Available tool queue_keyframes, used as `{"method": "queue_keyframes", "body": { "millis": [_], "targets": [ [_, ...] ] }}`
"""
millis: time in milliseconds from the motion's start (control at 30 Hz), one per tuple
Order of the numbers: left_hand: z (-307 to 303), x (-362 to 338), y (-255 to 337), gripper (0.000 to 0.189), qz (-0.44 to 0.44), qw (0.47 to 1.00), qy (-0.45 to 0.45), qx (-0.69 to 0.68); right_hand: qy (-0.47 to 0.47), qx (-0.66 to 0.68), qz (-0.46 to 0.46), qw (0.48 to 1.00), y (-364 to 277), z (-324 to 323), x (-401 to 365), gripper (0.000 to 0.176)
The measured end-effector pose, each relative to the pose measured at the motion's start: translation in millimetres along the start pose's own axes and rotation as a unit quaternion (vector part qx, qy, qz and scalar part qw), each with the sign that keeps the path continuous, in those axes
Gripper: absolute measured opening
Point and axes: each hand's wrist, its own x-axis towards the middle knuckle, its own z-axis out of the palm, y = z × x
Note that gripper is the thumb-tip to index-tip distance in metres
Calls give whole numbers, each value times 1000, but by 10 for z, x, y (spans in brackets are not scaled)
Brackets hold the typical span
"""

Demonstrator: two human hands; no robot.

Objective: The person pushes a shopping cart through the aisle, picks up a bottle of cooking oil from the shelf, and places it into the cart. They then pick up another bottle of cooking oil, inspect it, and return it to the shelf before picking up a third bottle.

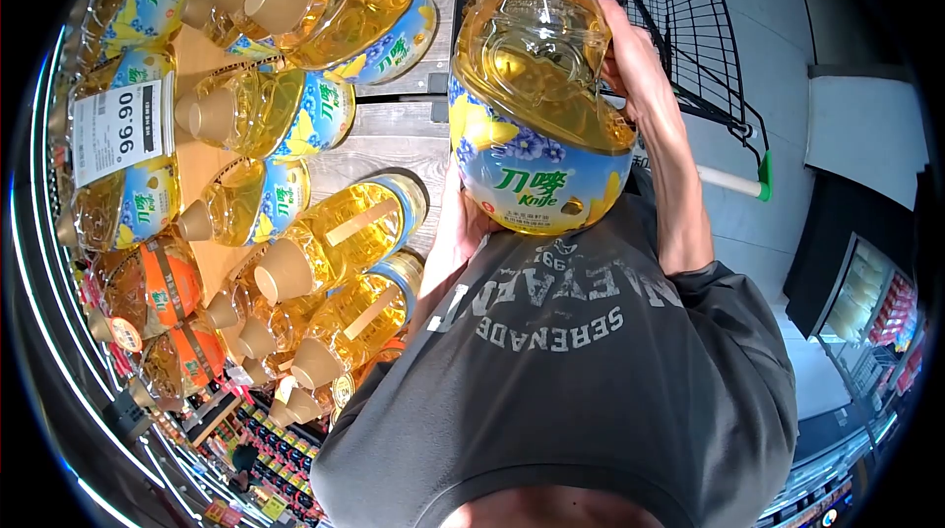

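A large clear bottle of golden cooking oil (541, 159), with a gold cap and a blue floral "Knife" label, is held in front of my chest. My right hand (635, 65) is closed around the handle on its right side. At the lower left, my left hand (468, 223) presses against the bottle near its base; most of those fingers are hidden behind it. The oil inside lies at a slant to the label. Matching oil bottles (266, 110) stand in rows to my left.
A price tag (118, 132) reading 96.90 hangs before the shelved bottles. Bottles with orange labels (169, 282) stand lower left. A black wire shopping cart (679, 11) with a green-ended handle is at the upper right. A display case (856, 282) stands farther right.
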Motion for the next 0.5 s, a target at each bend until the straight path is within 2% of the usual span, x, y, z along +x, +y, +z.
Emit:
{"method": "queue_keyframes", "body": {
  "millis": [133, 367, 500],
  "targets": [
    [-19, 26, 10, 78, -18, 1000, -18, -10, -2, -21, 30, 999, 28, -41, 50, 64],
    [-16, 33, 15, 76, -22, 998, -41, -49, 24, -8, -1, 1000, 62, 4, 24, 61],
    [-42, 43, 0, 77, -14, 998, -41, -43, 5, -3, 2, 1000, 76, -11, 23, 62]
  ]
}}
